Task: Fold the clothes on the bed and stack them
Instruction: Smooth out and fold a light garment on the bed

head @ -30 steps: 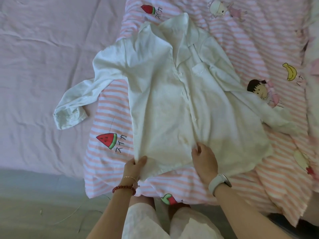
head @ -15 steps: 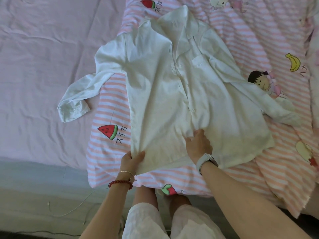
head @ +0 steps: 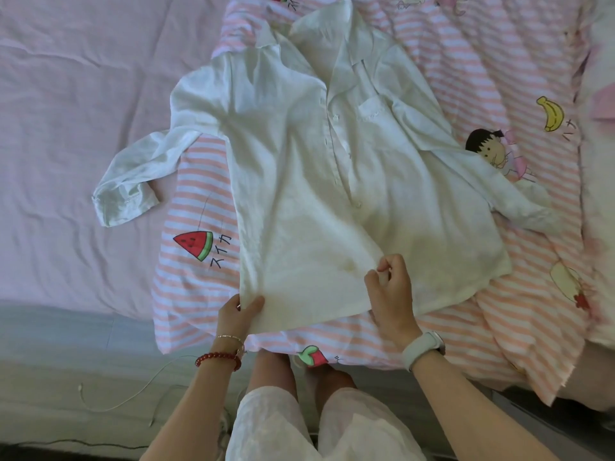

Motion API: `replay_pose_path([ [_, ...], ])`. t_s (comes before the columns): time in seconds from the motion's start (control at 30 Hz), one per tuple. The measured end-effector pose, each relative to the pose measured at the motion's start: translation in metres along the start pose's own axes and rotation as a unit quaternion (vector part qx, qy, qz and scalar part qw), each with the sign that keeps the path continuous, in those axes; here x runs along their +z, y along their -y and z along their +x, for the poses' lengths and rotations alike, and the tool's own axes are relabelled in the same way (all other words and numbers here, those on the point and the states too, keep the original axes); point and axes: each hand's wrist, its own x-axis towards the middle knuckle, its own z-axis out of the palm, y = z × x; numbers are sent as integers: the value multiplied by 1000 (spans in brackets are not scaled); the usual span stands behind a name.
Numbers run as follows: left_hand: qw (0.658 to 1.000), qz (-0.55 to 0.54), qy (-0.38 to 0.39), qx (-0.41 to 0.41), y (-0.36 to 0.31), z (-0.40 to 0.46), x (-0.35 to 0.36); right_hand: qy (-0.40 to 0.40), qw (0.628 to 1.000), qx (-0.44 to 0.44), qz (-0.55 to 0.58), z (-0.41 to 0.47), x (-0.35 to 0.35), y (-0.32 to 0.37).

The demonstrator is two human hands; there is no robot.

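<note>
A white button-up shirt [head: 299, 168] lies front up on the pink striped blanket [head: 196, 168], collar at the far end and hem toward me. One sleeve [head: 133, 181] trails left onto the plain pink sheet, the other [head: 492, 191] stretches right. My left hand [head: 238, 314] grips the hem's near left corner, thumb on top. My right hand [head: 389, 294] pinches the edge of the left front panel near the hem, lifting it slightly off the panel below.
The bed's plain pink sheet [head: 66, 128] spreads to the left. The blanket hangs over the bed's near edge in front of my knees [head: 299, 374]. A white cable [head: 109, 404] lies on the floor at lower left. More bedding is heaped at the far right [head: 599, 194].
My right hand has shifted right along the hem and now pinches the front panel's edge instead of pressing on it. My left hand keeps its grip on the corner.
</note>
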Motion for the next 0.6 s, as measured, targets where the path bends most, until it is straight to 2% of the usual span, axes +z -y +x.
replay_pose_path([
  [0.1,997,75,-27,23,4,0,2,-42,989,-126,-64,-1,-7,2],
  [0.17,993,107,-46,22,6,0,4,-38,975,-171,-136,-5,-12,-5],
  [0.23,987,146,-71,0,4,-6,7,5,964,-110,-243,-7,-15,-14],
  [0.3,971,216,-100,2,3,-11,10,43,923,1,-383,-6,-16,-29],
  [0.37,932,325,-147,72,1,-18,13,42,899,24,-435,-7,-13,-31],
  [0.47,836,462,-161,249,-6,-23,20,70,885,-110,-446,-5,4,-26],
  [0.53,783,541,-92,293,-13,-21,24,158,849,-156,-479,3,17,-22],
  [0.6,738,610,13,289,-16,-12,25,222,817,-141,-513,14,27,-21],
])
